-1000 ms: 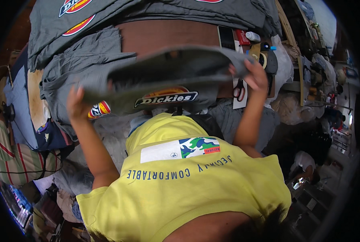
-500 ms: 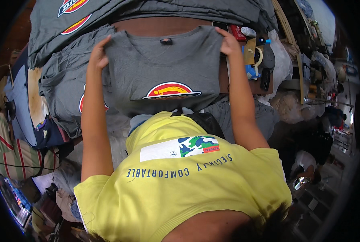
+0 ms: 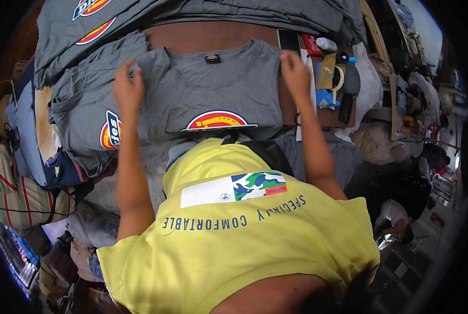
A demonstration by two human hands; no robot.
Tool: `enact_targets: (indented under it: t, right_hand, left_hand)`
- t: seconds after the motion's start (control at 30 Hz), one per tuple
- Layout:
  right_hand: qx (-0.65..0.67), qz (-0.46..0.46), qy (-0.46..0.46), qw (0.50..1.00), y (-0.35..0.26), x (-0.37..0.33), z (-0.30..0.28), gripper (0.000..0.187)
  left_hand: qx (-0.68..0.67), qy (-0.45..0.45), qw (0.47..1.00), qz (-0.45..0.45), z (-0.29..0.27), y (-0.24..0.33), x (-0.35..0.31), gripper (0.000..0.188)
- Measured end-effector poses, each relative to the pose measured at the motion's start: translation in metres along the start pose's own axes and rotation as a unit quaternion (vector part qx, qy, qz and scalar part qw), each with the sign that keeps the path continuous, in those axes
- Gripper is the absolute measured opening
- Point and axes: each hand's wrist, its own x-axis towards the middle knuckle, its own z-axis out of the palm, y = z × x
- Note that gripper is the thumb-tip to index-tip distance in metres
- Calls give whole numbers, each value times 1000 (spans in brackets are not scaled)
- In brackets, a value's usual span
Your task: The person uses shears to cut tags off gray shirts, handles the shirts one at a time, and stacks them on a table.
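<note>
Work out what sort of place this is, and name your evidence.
Probably a garment workshop: a grey shirt lies flat over a brown table, more printed grey garments lie beyond it, and a roll of tape sits at the right.

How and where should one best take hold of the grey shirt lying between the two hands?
Probably by its two shoulders, left hand and right hand each coming from its own side: the grey shirt lies spread, neckline at the far edge, both shoulders uncovered.
</note>
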Motion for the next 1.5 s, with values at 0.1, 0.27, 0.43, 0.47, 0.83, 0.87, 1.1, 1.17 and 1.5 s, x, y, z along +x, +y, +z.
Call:
enact_targets:
  t: [0.1, 0.27, 0.43, 0.47, 0.83, 0.87, 1.1, 1.17, 1.5]
  right_hand:
    - [32, -281, -89, 955, -11, -43, 58, 39]
    - [-214, -365, -186, 887, 19, -54, 88, 55]
    - [-245, -283, -90, 923, 35, -32, 83, 57]
    - [-240, -263, -67, 932, 37, -26, 86, 57]
    - [-69, -243, 6, 968, 48, 39, 85, 36]
    - [-74, -226, 22, 971, 37, 43, 80, 36]
    - [-198, -235, 115, 944, 36, 81, 65, 25]
    - [-170, -208, 69, 961, 35, 89, 64, 20]
    - [-107, -124, 74, 984, 42, 105, 76, 13]
  left_hand:
    - [36, -133, 970, 198, 51, 36, -65, 33]
    - [182, -263, 893, 317, 73, 22, -100, 51]
    - [277, -165, 916, 240, 59, -8, -63, 57]
    - [316, -152, 907, 232, 58, -12, -52, 57]
    - [312, 18, 919, 240, 69, -20, 33, 39]
    - [308, 32, 922, 232, 71, -19, 38, 39]
    - [365, 94, 890, 258, 77, -19, 72, 31]
    - [319, 43, 906, 274, 76, -22, 84, 30]
    - [332, -26, 893, 302, 85, -44, 111, 29]
